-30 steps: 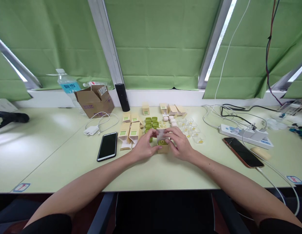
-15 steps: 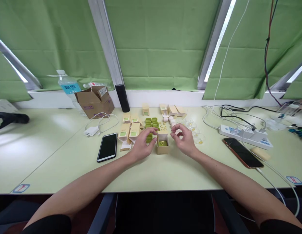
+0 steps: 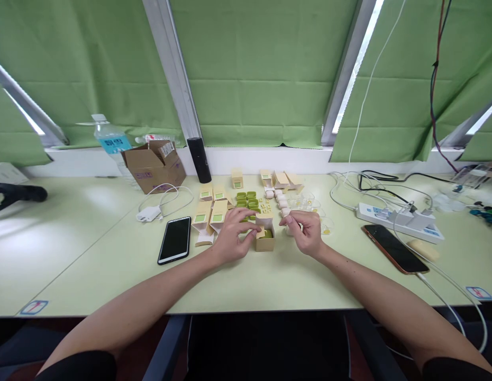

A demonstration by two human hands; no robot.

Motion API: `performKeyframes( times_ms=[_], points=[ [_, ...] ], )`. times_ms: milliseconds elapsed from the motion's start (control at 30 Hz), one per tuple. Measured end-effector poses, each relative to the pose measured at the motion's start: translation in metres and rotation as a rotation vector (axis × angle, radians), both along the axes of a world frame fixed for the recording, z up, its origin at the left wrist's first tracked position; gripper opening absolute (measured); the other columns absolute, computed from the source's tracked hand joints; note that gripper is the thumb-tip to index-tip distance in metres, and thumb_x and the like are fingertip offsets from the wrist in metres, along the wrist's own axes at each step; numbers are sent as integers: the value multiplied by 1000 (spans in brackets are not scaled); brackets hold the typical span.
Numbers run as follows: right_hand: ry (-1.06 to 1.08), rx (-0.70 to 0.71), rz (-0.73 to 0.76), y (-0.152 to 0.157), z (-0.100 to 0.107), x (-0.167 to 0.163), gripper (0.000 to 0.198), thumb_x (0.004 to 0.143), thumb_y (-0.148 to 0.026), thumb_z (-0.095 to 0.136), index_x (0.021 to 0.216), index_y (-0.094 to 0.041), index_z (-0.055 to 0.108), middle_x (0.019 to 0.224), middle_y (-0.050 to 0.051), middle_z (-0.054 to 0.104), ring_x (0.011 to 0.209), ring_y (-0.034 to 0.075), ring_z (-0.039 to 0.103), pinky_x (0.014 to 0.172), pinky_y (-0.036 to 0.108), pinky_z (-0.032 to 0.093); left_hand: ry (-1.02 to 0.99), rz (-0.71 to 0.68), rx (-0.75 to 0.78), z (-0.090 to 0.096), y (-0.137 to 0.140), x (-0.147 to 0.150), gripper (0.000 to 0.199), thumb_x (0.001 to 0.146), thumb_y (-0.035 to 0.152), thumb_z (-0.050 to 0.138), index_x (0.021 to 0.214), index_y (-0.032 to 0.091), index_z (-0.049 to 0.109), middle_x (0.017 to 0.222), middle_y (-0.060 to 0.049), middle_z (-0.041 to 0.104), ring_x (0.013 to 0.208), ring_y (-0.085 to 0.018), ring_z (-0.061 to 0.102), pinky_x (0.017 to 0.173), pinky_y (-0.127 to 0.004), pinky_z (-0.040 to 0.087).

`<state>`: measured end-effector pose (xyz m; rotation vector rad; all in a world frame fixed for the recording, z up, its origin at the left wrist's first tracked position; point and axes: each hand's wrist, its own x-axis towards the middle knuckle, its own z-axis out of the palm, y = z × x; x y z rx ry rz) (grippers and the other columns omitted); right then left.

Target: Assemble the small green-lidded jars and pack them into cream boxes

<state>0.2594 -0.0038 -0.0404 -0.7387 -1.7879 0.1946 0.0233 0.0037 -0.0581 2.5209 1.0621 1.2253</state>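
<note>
A small open cardboard box (image 3: 265, 244) stands upright on the table in front of me, with a green piece (image 3: 269, 233) inside. My left hand (image 3: 235, 234) is at its left side, thumb and index finger closed on the side flap, which leans inward over the opening. To the right of the box, a little apart from it, my right hand (image 3: 305, 231) has its fingers curled in, and I see nothing held in it. Behind the box lie several green trays (image 3: 252, 203), small yellowish pieces (image 3: 263, 201) and a row of whitish rolled pieces (image 3: 282, 203).
Folded cartons (image 3: 201, 218) lie left of my left hand, beside a phone (image 3: 174, 239). Clear plastic pieces (image 3: 326, 225) lie beyond my right hand. Further right are a power strip (image 3: 400, 222), cables and another phone (image 3: 395, 248). A brown carton (image 3: 154, 172) and black bottle (image 3: 199, 160) stand behind.
The box's left flap has tipped inward under my left fingers. My right hand has turned, moved slightly right and down, and its fingers have curled further in.
</note>
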Motion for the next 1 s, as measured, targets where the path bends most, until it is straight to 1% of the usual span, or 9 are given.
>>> performKeyframes(
  times_ms=[133,233,467,600,700,800,867,933,1000],
  points=[
    [1,-8,-7,2,-1,1,53,103,-46,45,63,-21,71,46,-2,41,44,13,39,47,28,32,7,11,-14,1,0,0,20,91,25,59,90,27,80,122,-8,72,124,-31,56,110,-56,41],
    [-26,-34,7,4,-4,1,50,102,-42,46,64,-21,72,45,-2,41,43,12,38,47,27,32,5,7,-3,1,0,0,20,91,25,60,89,27,80,121,-8,72,123,-31,57,109,-56,42],
    [-276,-229,163,7,-8,-3,39,93,-26,50,61,-19,71,44,-5,41,42,8,31,45,24,28,-8,-14,34,-2,2,0,20,91,23,59,88,25,78,118,-8,72,120,-31,58,108,-55,41],
    [-325,-196,150,7,-6,-2,35,91,-22,50,66,-19,74,45,-5,44,43,9,37,48,24,30,-3,-10,26,-2,2,0,18,91,23,60,89,26,78,119,-7,72,121,-31,57,109,-55,41],
    [-352,-169,133,7,-7,-1,33,91,-22,51,69,-20,75,47,-4,51,44,10,41,49,25,31,-36,-21,72,1,-1,0,16,93,23,59,91,25,75,118,-7,72,122,-30,56,109,-53,41],
    [-373,-160,116,7,-8,0,32,91,-21,51,71,-20,76,47,-3,53,44,10,42,49,25,30,-139,-26,131,5,-4,1,16,94,22,57,106,24,68,119,-9,72,122,-29,55,109,-50,43],
    [-390,-153,105,8,-9,0,32,91,-20,50,71,-19,76,47,-3,53,44,10,42,49,25,29,-171,-2,134,7,-5,2,29,96,23,56,125,23,61,127,-10,69,126,-28,52,110,-50,44],
    [-406,-143,94,8,-10,0,32,91,-20,50,71,-19,75,48,-3,53,44,10,41,49,25,29,-140,20,111,7,-4,3,39,99,25,54,138,22,53,135,-12,65,131,-28,48,112,-50,43],
    [-422,-129,83,8,-9,0,33,91,-19,49,70,-18,74,48,-3,53,44,10,40,50,25,29,-80,17,74,4,-1,3,38,102,27,52,140,23,53,139,-11,63,135,-28,45,114,-51,42]
  ],
)
